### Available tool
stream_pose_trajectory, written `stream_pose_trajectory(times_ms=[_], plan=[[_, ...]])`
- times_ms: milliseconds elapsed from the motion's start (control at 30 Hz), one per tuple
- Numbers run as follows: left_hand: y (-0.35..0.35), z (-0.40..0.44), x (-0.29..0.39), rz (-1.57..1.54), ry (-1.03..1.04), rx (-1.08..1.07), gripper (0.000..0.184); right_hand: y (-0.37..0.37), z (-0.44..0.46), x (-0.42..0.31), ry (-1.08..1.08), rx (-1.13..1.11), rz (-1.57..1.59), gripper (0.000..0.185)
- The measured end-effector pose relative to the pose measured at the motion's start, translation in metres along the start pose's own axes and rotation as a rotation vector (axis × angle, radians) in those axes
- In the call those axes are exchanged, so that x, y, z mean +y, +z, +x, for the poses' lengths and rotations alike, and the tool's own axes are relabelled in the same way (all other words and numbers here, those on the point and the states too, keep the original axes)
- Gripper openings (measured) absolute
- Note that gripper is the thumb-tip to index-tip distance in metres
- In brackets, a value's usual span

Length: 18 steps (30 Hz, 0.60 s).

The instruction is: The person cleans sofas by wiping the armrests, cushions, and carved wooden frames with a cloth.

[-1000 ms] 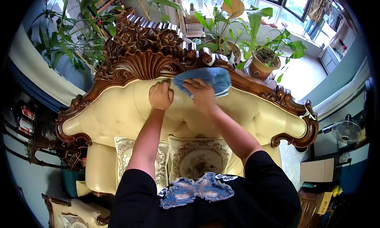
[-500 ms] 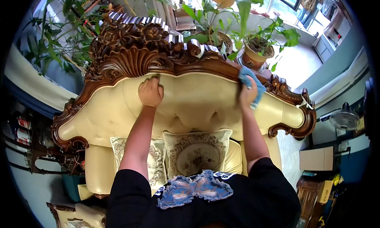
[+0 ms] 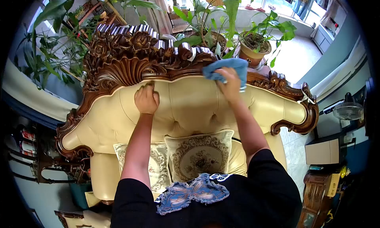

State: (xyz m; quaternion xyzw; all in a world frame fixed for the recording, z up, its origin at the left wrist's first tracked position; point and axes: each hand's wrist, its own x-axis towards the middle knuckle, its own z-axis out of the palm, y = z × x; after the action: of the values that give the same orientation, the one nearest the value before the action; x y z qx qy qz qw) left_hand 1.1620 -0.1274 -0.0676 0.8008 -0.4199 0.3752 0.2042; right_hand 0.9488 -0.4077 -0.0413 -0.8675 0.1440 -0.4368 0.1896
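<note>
My right hand (image 3: pixel 230 85) is closed on a blue cloth (image 3: pixel 225 68), pressing it on the carved wooden top rail (image 3: pixel 180 73) of a cream leather sofa. Part of the cloth spreads out past the fingers on both sides. My left hand (image 3: pixel 146 99) rests on the upper part of the tufted backrest (image 3: pixel 192 97), just below the shell carving (image 3: pixel 123 72). Its fingers are curled together and their tips are hidden, so I cannot make out anything in them. Two patterned cushions, a larger one (image 3: pixel 202 154) and a partly covered one (image 3: pixel 158 170), lean below my arms.
Behind the sofa stand potted plants, one in a brown pot (image 3: pixel 253 53) close to the rail. Leafy branches (image 3: pixel 51 57) hang at the left. A dark shelf (image 3: pixel 37 160) is on the left, with a cardboard box (image 3: pixel 322 152) and wooden cabinet (image 3: pixel 316 192) on the right.
My right hand has slid the blue cloth leftward along the top rail, and the cloth is now more spread out. My left hand stays at nearly the same spot on the backrest.
</note>
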Motion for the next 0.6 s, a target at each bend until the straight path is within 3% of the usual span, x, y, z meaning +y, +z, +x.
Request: stream_pose_trajectory(times_ms=[133, 233, 333, 433, 500, 600], plan=[[0.001, 0.003, -0.001, -0.009, 0.026, 0.034, 0.013, -0.023, -0.032, 0.073, 0.305, 0.055, -0.157, 0.033], [0.001, 0.002, -0.001, -0.012, 0.038, 0.045, 0.013, -0.033, -0.044, 0.095, 0.666, 0.116, -0.229, 0.03], [0.002, 0.003, -0.001, 0.03, 0.036, 0.031, 0.013, -0.005, -0.037, 0.062, 0.547, 0.234, -0.205, 0.033], [-0.001, 0.003, 0.002, -0.007, 0.04, 0.012, 0.016, 0.022, -0.01, -0.007, 0.089, 0.18, -0.042, 0.039], [-0.001, 0.003, 0.002, 0.001, 0.04, 0.019, 0.017, 0.022, 0.011, -0.042, -0.02, -0.024, 0.07, 0.043], [-0.002, 0.004, 0.002, -0.008, 0.036, 0.022, 0.017, 0.016, 0.02, -0.055, 0.013, -0.141, 0.062, 0.046]])
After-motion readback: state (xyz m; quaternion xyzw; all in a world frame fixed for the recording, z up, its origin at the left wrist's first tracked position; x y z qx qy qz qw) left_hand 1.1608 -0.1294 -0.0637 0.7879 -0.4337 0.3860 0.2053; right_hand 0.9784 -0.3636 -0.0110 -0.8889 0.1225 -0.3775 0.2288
